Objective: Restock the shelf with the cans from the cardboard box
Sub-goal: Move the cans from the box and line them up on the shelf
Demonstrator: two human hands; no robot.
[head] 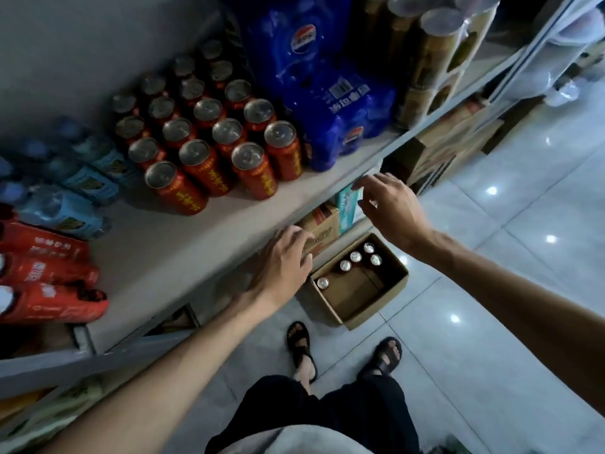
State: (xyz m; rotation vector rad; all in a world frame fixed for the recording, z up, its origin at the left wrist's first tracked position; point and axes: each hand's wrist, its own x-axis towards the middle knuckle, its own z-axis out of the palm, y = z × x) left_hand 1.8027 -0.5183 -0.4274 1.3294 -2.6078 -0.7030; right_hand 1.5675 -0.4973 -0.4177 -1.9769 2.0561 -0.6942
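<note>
Legs and feet: black shorts (343,411) nearest me, and below them my black sandals (301,347) on the pale glossy floor tiles (523,257).
Left hand (283,260): reaching over the front edge of the shelf, fingers spread and loose, holding nothing; whether the fingertips touch the small carton beneath them I cannot tell.
Right hand (388,208): out past the shelf edge, fingers apart and slightly curled, empty, above the cardboard box.
Cardboard box (389,306): on the floor just in front of my feet, flaps open, mostly bare inside.
Cans in the box (355,256): five silver tops showing, four clustered at the far end and one alone at the near left corner.
Shelf (170,263): grey board, bare along its front strip.
Red cans (226,139): standing upright in tight rows on the shelf, reaching back to the wall.
Left of the red cans: shrink-wrapped packs of blue-labelled bottles (82,178), and nearer me packs of red-labelled bottles (49,273).
Right of the red cans: a blue wrapped Pepsi pack (327,93), then tall clear-lidded tubs (438,57).
Lower shelf: brown cartons (322,221) and a teal packet (347,204), partly hidden by my hands.
</note>
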